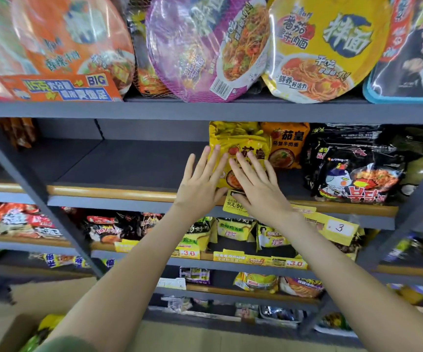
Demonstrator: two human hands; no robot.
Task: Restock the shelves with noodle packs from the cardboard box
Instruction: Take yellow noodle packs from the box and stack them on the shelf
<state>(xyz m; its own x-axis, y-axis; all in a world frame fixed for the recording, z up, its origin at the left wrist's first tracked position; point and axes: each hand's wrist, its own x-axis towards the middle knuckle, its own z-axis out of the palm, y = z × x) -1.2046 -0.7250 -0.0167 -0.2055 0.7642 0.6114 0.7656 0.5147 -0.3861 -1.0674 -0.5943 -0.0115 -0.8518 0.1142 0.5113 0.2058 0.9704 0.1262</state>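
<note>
On shelf (pixel 129 163), upright yellow pack (pixel 233 138) directly ahead: left hand (pixel 200 185) and right hand (pixel 258 190) press its face, equally near, fingers (pixel 203 165) straight, spread, gripping nothing.

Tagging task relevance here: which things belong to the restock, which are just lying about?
Job: left hand and right hand, both flat on the yellow noodle pack; half-bare shelf under it; cardboard box, lower left.
Lying about: purple bowl noodles above, orange pack, black packs to the right, price tag.
</note>
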